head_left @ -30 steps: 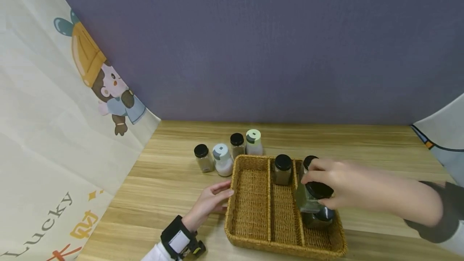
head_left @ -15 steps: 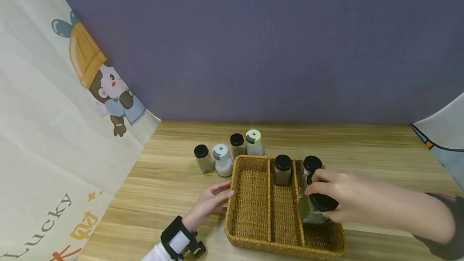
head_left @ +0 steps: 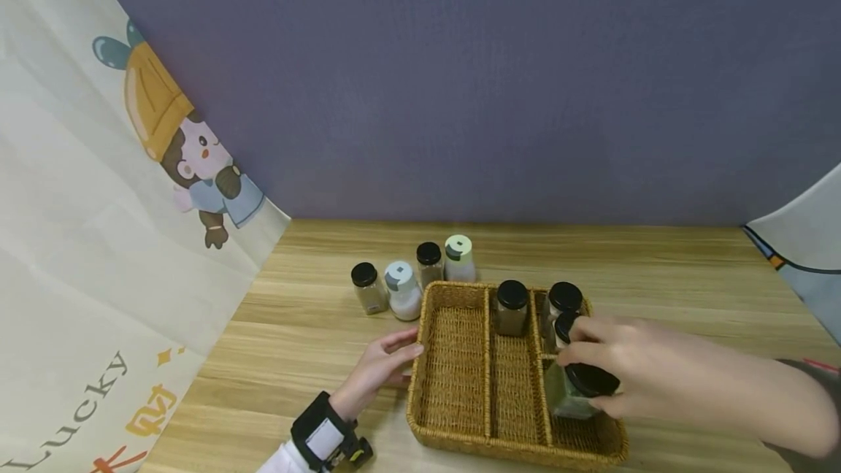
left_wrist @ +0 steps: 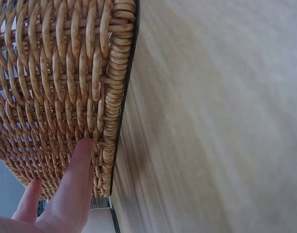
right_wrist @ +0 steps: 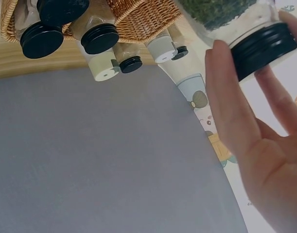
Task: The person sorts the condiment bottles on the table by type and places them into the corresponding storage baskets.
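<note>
My right hand (head_left: 611,360) grips a glass jar of green dried herbs (head_left: 566,394) by its black lid, over the front part of the wicker basket's right-hand section. In the right wrist view, fingers and thumb stand around the lid, and the herb jar (right_wrist: 221,14) shows green flakes inside. My left hand (head_left: 377,367) rests with extended fingers against the left side of the wicker basket (head_left: 493,442); the left wrist view has a fingertip on the basket's weave (left_wrist: 51,97). Behind the held jar are two black-lidded jars, one at the back (head_left: 565,299) and one nearer (head_left: 563,328).
Another black-lidded jar (head_left: 512,309) stands at the back of the middle section. Left of and behind the basket, two black-lidded jars (head_left: 369,288) and two pale-capped shakers (head_left: 404,290) stand on the wooden table (head_left: 289,356). A grey-blue panel (head_left: 460,93) rises behind.
My right hand has moved the herb jar toward the basket's front and slightly right, so the two jars behind it show more. My left hand stays put.
</note>
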Action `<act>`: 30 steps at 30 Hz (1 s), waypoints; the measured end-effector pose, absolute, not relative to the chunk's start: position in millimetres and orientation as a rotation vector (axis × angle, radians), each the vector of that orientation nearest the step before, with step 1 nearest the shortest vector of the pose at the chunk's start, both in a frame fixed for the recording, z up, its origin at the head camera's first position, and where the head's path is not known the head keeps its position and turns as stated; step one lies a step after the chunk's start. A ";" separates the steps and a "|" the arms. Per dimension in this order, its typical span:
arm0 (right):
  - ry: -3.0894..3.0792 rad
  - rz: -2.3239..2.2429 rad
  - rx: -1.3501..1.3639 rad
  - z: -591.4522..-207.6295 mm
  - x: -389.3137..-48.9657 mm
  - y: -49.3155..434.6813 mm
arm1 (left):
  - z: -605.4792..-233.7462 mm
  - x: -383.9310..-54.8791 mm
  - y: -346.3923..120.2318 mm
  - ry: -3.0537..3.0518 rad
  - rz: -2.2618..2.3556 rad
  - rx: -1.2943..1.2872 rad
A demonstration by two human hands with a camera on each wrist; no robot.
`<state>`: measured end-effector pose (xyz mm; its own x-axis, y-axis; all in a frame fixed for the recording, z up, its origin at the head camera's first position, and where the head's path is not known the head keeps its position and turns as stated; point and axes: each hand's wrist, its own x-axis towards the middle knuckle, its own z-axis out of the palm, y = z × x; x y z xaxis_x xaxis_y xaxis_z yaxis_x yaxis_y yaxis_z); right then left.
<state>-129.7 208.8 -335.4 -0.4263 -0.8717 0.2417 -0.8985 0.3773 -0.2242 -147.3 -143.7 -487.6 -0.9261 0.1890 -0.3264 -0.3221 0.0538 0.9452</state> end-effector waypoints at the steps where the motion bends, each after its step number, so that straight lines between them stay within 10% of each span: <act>1: -2.542 0.493 1.631 -335.3 -129.0 208.6 | -487.6 -147.1 -143.8 1.978 1.934 -0.124; 30: -2.610 0.527 1.683 -352.2 -116.7 213.9 | -486.0 -146.6 -141.9 1.987 1.951 -0.102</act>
<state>-116.7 213.9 -352.2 -0.4291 -0.8867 0.1721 -0.8840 0.3732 -0.2816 -146.6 -141.9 -486.0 -0.9352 0.1928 -0.2972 -0.2936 0.0477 0.9548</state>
